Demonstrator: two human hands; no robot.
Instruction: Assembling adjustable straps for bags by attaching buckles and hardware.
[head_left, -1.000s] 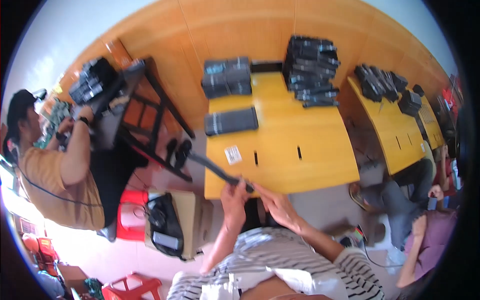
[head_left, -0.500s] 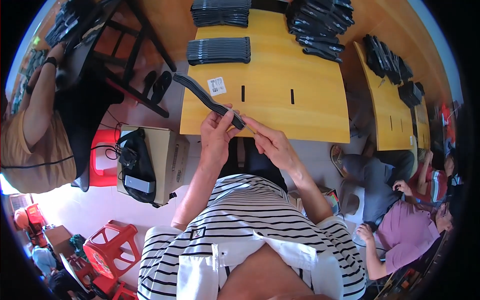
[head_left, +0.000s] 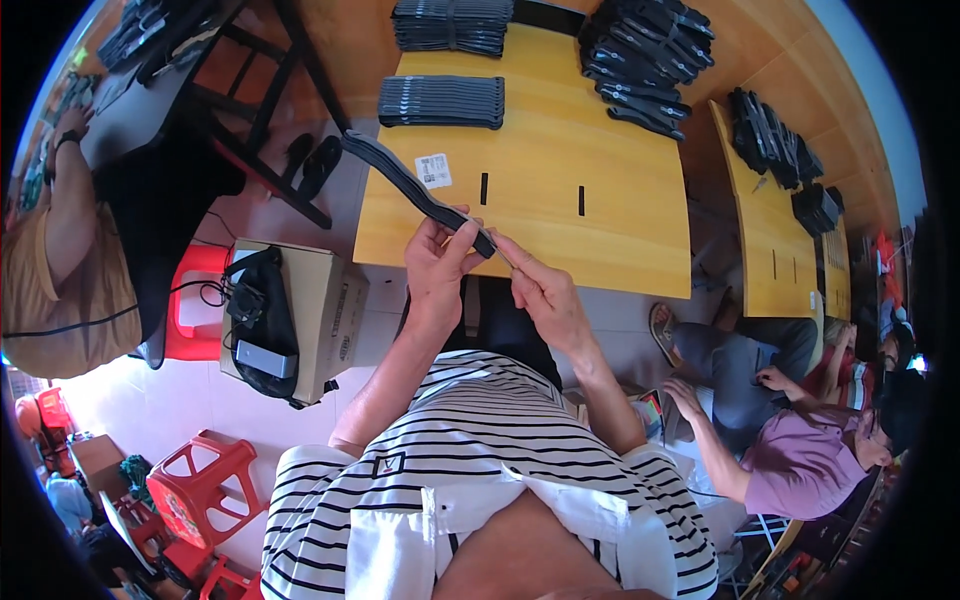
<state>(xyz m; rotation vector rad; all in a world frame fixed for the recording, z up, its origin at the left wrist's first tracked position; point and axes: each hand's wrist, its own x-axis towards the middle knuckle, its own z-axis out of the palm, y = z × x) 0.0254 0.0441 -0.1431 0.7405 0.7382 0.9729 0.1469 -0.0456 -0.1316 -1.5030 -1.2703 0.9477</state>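
Observation:
My left hand is closed round a dark grey, layered fabric strap, thumb on top, near its lower right end. From there the strap curves up and left past the table's left edge. My right hand is at that lower end, its fingers pinched together and the index finger reaching to the strap's tip. Whatever sits between those fingers is too small to make out. Beyond my hands lies a neat stack of similar straps on the yellow wooden table.
A banded strap bundle and a looser strap pile lie at the table's far side. A white label is near its left edge. On the left stands a cardboard box with a black bag on top. Other people sit left and right.
The view has shifted slightly. Both hands stay together at the strap's end; the thin metallic piece seen by my right fingers earlier no longer shows clearly. The person at right has moved an arm.

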